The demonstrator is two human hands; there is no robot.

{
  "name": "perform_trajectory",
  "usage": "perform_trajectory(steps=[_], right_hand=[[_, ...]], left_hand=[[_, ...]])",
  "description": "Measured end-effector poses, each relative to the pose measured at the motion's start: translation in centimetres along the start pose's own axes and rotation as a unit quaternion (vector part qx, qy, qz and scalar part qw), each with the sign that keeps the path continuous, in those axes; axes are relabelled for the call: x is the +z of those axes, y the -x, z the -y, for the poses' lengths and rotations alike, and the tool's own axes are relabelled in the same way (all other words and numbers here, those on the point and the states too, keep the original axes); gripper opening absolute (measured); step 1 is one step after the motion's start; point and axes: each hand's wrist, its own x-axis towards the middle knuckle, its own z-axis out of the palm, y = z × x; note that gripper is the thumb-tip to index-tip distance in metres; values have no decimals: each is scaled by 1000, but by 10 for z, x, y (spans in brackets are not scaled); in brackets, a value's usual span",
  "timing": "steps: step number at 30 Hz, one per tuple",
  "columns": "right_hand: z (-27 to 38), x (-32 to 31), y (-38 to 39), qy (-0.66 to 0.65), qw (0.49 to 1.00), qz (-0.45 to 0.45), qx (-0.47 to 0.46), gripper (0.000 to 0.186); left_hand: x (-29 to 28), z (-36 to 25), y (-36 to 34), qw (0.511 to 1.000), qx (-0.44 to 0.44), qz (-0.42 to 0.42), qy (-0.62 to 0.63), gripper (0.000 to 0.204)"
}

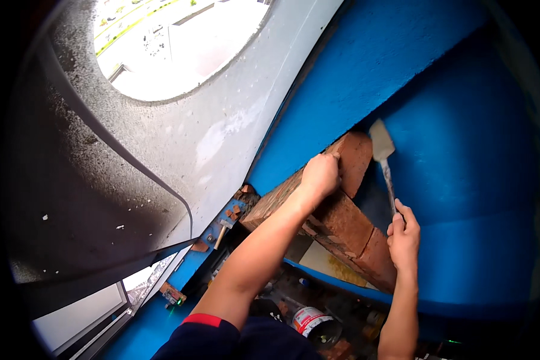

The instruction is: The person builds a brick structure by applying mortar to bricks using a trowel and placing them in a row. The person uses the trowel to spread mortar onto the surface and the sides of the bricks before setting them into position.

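Observation:
In front of me, a low wall of red-orange bricks [344, 223] runs at a slant beside the blue wall. An upper brick [357, 153] sits at its far end, against the blue surface. My left hand [321, 175] is closed over the near edge of this brick, with some fingertips out of sight. A trowel [383, 143] with a flat, pale-coated blade points upward just right of the same brick. My right hand [404, 236] grips the lower end of its handle. Whether the blade touches the brick or the wall, I cannot tell.
A hammer [221, 234] and broken brick pieces [234, 212] lie on the blue ledge at left. Below the bricks, a white-and-red bucket [312, 322] stands among clutter. A grey panel [222, 120] with a large round opening rises at left. Blue wall [462, 180] curves along the right.

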Motion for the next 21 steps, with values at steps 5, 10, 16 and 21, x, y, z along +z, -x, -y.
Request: perform_trajectory(steps=[5,10,16,21], right_hand=[[-24,10,-7,-1,998,2,-69,34],[-7,13,28,-184,982,44,29,37],[-3,64,126,-254,959,129,-3,32],[-1,143,179,-341,903,261,-11,33]], left_hand=[[1,-4,-2,1000,-21,9,-5,25],[-21,7,6,989,71,-128,33,33],[-95,-13,123,922,-85,139,350,35],[-71,-14,222,843,-206,55,494,26]])
